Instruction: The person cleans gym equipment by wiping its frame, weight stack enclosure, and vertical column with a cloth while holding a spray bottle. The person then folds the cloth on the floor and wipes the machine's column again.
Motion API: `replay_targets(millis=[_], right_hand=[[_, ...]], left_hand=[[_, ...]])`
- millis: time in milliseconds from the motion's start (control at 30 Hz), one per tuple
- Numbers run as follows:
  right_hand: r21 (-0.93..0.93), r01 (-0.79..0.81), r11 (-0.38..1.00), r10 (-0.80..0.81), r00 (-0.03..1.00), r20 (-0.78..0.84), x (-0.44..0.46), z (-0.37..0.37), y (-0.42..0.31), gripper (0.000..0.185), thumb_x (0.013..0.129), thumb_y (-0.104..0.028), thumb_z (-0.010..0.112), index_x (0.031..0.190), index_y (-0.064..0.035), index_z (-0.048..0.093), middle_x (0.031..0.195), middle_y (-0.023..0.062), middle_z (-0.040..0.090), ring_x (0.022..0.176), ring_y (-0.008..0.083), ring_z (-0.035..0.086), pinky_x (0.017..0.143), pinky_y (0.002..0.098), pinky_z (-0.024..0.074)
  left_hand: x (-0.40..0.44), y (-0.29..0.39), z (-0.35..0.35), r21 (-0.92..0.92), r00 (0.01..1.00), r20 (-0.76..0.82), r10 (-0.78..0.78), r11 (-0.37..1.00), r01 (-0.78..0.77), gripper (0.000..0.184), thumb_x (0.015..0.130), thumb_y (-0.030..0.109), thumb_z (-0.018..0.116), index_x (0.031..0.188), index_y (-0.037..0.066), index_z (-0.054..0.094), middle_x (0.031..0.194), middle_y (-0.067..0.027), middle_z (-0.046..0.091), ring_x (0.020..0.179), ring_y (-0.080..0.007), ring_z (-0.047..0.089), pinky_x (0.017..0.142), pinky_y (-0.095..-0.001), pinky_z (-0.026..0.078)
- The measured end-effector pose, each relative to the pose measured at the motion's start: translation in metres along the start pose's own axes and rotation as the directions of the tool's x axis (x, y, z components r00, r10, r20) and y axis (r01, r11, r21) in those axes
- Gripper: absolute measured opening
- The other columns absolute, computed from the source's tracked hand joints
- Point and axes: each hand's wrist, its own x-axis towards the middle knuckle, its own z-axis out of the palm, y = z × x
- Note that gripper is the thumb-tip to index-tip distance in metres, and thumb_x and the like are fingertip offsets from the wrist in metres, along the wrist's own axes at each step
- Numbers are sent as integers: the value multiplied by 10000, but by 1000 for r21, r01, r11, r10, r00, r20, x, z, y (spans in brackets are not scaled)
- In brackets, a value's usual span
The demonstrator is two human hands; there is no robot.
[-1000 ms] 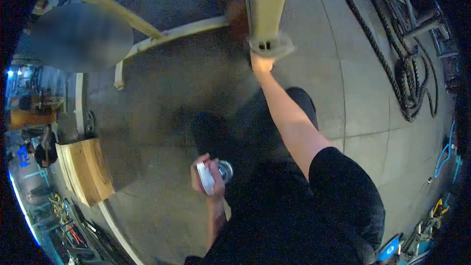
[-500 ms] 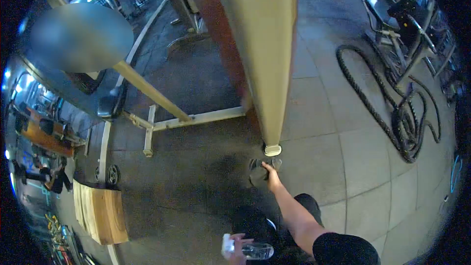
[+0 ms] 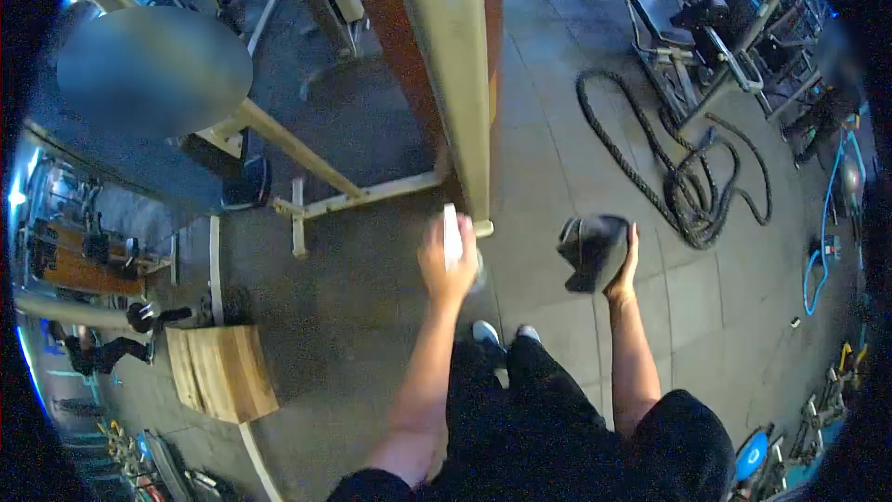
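Note:
My left hand (image 3: 437, 265) is wrapped round a spray bottle (image 3: 452, 237). Its white top points up, and its clear body is mostly hidden behind the fingers. Just beyond that hand stands the beige post (image 3: 462, 102) of a gym machine, its foot at the floor. Off to the right, my right hand (image 3: 629, 271) grips a bunched dark cloth (image 3: 597, 253), held up above the floor tiles. The cloth hides most of the fingers.
A thick black battle rope (image 3: 692, 209) lies coiled on the floor to the right, beside a weight machine (image 3: 688, 46). A wooden box (image 3: 223, 372) stands at the lower left. A metal frame (image 3: 372, 191) runs along the floor ahead. A person (image 3: 116, 350) is at far left.
The cloth in my right hand has come up from the post's foot and moved right. My left hand has raised the spray bottle forward, close to the post. The view has shifted.

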Motion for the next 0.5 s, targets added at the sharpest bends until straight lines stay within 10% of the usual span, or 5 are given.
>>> replay_targets(millis=[233,500], right_hand=[[-30,274,961,-275,960,-42,-97,115,-80,649,969,-615,604,1391,-122,589,1378,80,615,1268,281,569,1096,474,461],[180,549,816,-524,835,-171,-173,125,-57,699,1016,-624,496,1391,-41,587,1414,150,592,1274,335,558,1136,490,417]], left_hand=[[80,33,-17,37,984,59,170,984,-172,267,972,204,652,1137,-3,686,914,-210,700,808,-396,697,693,-472,558],[138,41,-17,-26,974,95,207,978,-206,215,924,248,711,867,45,669,831,-166,690,750,-395,685,695,-494,554]])
